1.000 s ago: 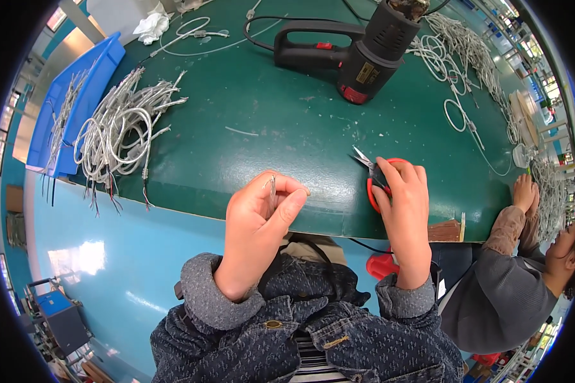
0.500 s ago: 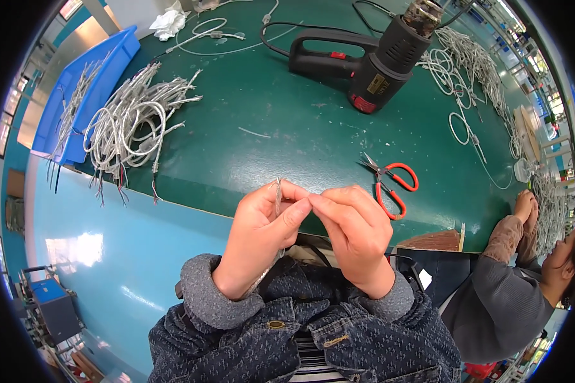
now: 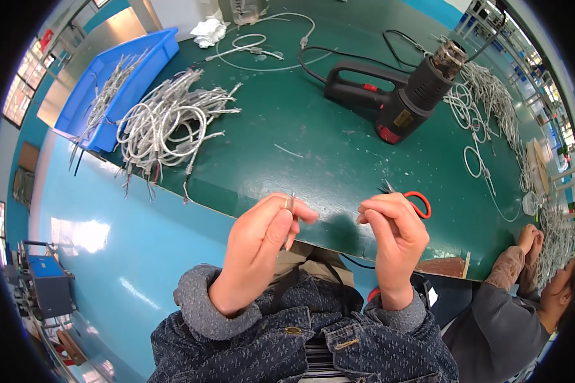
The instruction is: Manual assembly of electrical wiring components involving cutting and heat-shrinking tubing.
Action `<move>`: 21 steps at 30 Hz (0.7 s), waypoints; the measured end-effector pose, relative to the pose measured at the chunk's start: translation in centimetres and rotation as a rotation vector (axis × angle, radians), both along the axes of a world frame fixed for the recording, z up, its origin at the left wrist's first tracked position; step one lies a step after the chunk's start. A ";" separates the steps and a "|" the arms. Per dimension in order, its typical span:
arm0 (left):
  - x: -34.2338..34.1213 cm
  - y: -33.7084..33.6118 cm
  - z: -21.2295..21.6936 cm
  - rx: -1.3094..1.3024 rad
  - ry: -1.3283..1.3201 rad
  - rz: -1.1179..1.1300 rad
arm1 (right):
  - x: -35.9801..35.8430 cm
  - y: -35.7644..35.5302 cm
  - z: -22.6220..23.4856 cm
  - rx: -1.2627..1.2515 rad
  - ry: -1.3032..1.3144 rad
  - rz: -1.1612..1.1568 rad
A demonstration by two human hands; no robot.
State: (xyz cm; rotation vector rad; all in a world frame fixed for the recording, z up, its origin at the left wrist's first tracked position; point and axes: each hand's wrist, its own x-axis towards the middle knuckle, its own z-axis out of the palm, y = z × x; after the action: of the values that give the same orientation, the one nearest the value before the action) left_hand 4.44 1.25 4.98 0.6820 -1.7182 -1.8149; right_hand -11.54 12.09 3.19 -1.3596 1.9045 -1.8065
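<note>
Now your left hand (image 3: 262, 246) pinches a short metal-tipped cable end (image 3: 291, 203) upright, fingers closed, raised for close inspection. Your right hand (image 3: 393, 233) is loosely curled, apparently empty. Red-handled scissors (image 3: 415, 201) lie just beyond it on the tabletop (image 3: 313, 147); heat gun (image 3: 396, 96) farther out.

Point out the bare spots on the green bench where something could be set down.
Widest bare patch: the green bench top between the cable bundle and the heat gun, reaching the near edge by the left hand. Crowded: the right side with white cable loops, and the red-handled scissors behind the right hand.
</note>
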 end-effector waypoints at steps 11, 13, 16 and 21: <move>-0.9 1.2 1.3 -0.440 0.041 0.100 | 1.3 -0.8 3.7 -0.129 -0.181 0.150; -1.4 1.5 1.1 -0.442 0.042 0.080 | 1.5 -0.9 3.7 -0.107 -0.227 0.197; -1.9 1.8 0.9 -0.438 0.037 0.056 | 1.4 -1.0 3.6 -0.095 -0.239 0.174; -1.8 1.7 0.9 -0.371 0.009 0.032 | 1.2 -0.8 3.5 -0.046 -0.216 0.182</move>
State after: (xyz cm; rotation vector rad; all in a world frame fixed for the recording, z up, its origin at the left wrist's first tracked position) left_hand 2.62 2.97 5.90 0.5398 -1.9539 -1.4182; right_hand -10.35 11.26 6.66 -1.2486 1.5877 -1.8334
